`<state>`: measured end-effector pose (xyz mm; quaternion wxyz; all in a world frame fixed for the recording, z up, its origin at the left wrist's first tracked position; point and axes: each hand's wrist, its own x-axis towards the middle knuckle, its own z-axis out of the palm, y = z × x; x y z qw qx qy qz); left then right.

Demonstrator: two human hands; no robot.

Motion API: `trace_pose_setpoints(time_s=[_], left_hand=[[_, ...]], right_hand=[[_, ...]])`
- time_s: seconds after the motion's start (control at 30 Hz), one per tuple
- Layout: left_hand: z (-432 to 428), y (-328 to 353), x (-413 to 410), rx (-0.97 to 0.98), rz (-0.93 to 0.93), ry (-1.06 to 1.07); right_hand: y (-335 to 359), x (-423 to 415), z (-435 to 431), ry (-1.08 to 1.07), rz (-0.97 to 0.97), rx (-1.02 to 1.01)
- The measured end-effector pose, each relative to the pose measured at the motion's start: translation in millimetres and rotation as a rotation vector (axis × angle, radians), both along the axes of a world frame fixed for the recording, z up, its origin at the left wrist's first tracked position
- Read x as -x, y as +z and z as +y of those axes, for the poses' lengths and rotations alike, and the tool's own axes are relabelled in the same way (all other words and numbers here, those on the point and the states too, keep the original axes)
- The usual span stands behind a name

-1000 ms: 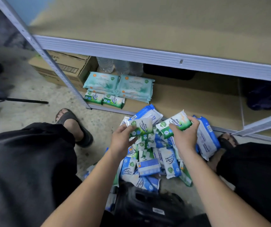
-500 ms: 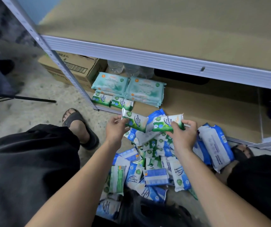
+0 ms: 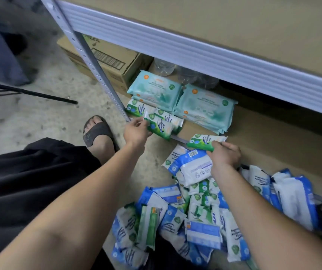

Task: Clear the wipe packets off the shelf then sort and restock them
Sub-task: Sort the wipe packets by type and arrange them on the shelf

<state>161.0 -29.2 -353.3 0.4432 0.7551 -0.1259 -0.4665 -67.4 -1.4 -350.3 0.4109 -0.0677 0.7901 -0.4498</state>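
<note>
Pinching a glossy green wipe packet (image 3: 160, 127) mid-frame, left hand (image 3: 136, 131) hovers at the shelf (image 3: 273, 145); right hand (image 3: 225, 155) grips another packet (image 3: 205, 141).

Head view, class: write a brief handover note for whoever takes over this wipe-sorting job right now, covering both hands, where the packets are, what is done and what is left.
Left hand: grips a green wipe packet at the front left of the bottom shelf, by the shelved green packets.
Right hand: grips a second green packet at the shelf's front edge.
Done: teal packs are stacked at the shelf's back left, with a few green ones in front.
Left: place both held packets, then sort and shelve the mixed pile on the floor.
</note>
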Motion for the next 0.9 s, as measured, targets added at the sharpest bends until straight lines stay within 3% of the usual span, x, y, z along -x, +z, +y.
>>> trace_pose_setpoints(time_s=[0.13,0.23,0.3,0.4,0.63,0.73,0.9], left_hand=[[-22.8,-7.3,-10.2,0.014,-0.02,0.019],[-36.1,-9.7,-16.9,0.012,-0.115,-0.016],[-38.3,-16.9,-18.9,-0.028,-0.3,-0.129],[-30.3,-25.5,-11.0,-0.018,-0.567,-0.346],[-21.5,-47.2,4.7,0.164,-1.018,-0.816],[-30.4,-54.4,7.8,0.078,-1.069,-0.977],[-39.4,-55.7,4.6,0.038,-1.039,-0.914]], right_hand=[[-12.9,-9.0,-10.7,0.085,0.01,-0.018],[-12.9,-10.7,-9.0,0.503,0.337,-0.057],[-10.3,-8.7,-4.5,0.791,0.563,-0.091],[-13.4,-2.8,1.3,1.054,0.741,-0.04],[-25.5,-2.7,-4.3,1.437,0.825,-0.163],[-25.0,-3.3,-6.1,1.524,0.793,-0.251],[-26.0,-3.4,-10.0,1.603,0.826,-0.302]])
